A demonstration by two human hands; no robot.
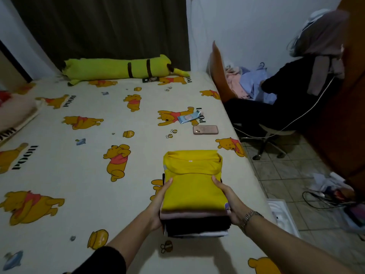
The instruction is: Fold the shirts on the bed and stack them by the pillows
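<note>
A stack of folded shirts (194,220) rests near the bed's right edge, with a yellow shirt (192,178) on top and pink, black and white ones beneath. My left hand (160,202) grips the stack's left side. My right hand (229,200), with a bracelet at the wrist, grips its right side. Whether the stack is lifted off the sheet I cannot tell. Part of a pink pillow (15,113) shows at the far left edge.
The bed sheet (83,167) has a bear print. A long green plush bolster (118,69) lies by the dark curtain. A phone (205,129) and a small tube (189,116) lie beyond the stack. A chair piled with clothes (276,95) stands right of the bed.
</note>
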